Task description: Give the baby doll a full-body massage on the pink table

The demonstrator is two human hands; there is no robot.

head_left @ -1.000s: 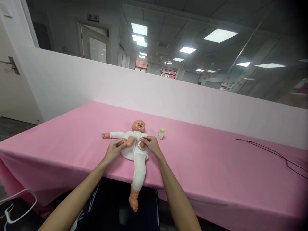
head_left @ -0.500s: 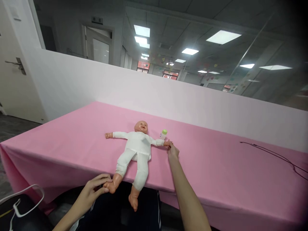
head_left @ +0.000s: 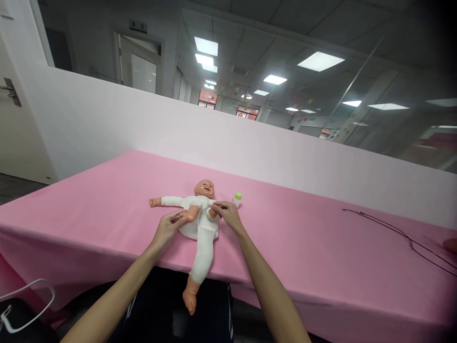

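A baby doll (head_left: 206, 247) in a white cloth suit lies on its back on the pink-covered table (head_left: 303, 247), head toward the wall. My left hand (head_left: 167, 231) is closed on one of its feet, and that leg is folded up over the belly. My right hand (head_left: 227, 213) grips the doll's hand on the other side, bringing that arm in over the chest near the raised foot. The other leg hangs over the table's front edge. On the left, the doll's free arm stretches out flat.
Behind the doll's shoulder stands a small white bottle with a green cap (head_left: 237, 199). A thin black cable (head_left: 389, 228) runs along the table's right side. A white cable (head_left: 50, 295) shows at lower left. A low white wall (head_left: 250, 147) borders the table's back.
My left hand has lifted the doll's foot from the table edge up over its belly. My right hand has drawn the doll's outstretched arm inward across the chest.
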